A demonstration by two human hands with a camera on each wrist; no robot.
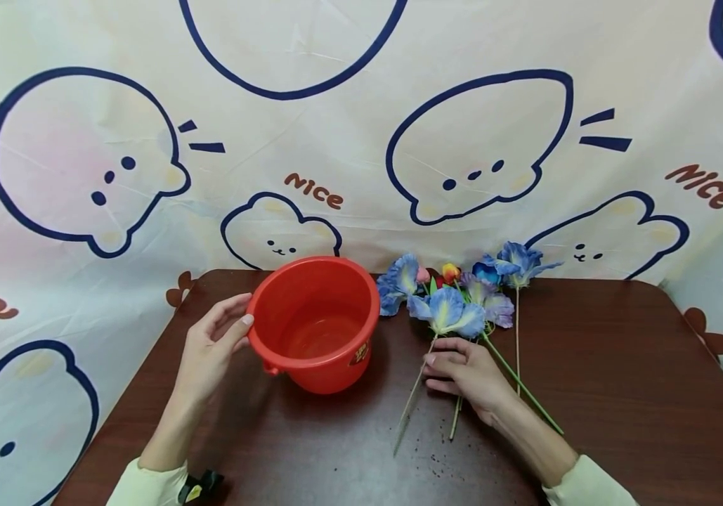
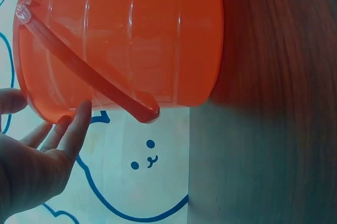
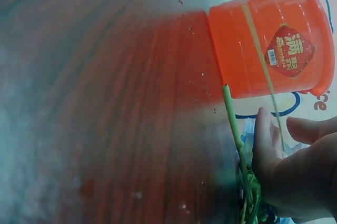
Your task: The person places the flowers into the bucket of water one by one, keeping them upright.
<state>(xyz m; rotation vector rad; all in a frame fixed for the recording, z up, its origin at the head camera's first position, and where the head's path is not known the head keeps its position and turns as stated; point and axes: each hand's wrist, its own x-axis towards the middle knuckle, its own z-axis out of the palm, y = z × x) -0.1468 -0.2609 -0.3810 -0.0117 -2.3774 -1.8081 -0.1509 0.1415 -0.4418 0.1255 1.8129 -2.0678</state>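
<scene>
While the left hand (image 1: 206,348) has thumb and fingers clamped on the rim of one round red plastic bucket (image 1: 329,376), upright on a dark brown wood-grained table (image 1: 627,393), the right hand (image 1: 478,379) pinches one thin-stemmed, blue-petalled artificial flower (image 1: 448,314), just right of it.

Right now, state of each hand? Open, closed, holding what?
Left hand: closed, holding the red bucket by its rim.
Right hand: closed, pinching a blue flower by its stem.

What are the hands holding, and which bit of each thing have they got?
The left hand holds the red bucket by its rim. The right hand pinches a blue flower by its stem, just below the bloom.
</scene>
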